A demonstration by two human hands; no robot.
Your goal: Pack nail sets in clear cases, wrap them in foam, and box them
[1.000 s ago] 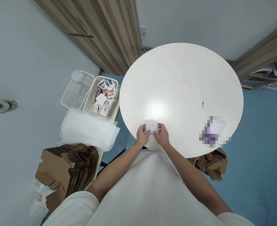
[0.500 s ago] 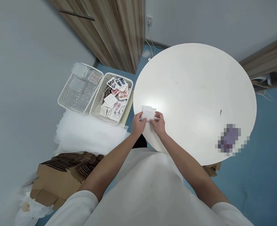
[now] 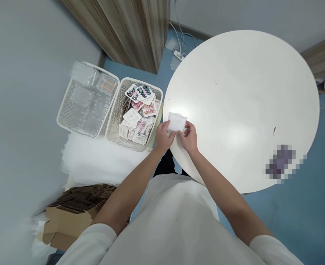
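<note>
L hand point(image 3: 163, 138) & R hand point(image 3: 188, 138) both on one small white packet point(image 3: 177, 123), soft-looking, squarish, w/ a bit of loose layer showing along its far edge. Packet's at the near-left edge of the round white counter point(image 3: 242, 92); can't tell if it's resting on the top or held just above. L grip mostly closed, fingers at packet's left edge, thumb by the near edge. R grip likewise part-closed, thumb at near-right corner, fingers curled round the right edge. So packet's held b/w the two, one hand per side.

Left of the hands, on a pale-yellow side counter point(image 3: 159, 118): two white baskets side by side. Right-hand basket point(image 3: 113, 129) = jumbled cards point(image 3: 141, 114), some w/ rows of coloured oval pieces, some w/ print. Left-hand basket point(image 3: 65, 114) = clear plastic boxes point(image 3: 89, 106), one w/ orange stripes. Near side of the baskets, a pile of white sheets point(image 3: 102, 162); nearer again, a stack of brown cardboard point(image 3: 71, 217), partly behind L forearm.

Counter's near-right part has a pixelated purplish item point(image 3: 281, 162), ID unclear, well apart from the hands. Far left of counter, on the blue floor: white power strip point(image 3: 178, 56) w/ cables, nr the wood-grain cabinet point(image 3: 140, 33).
</note>
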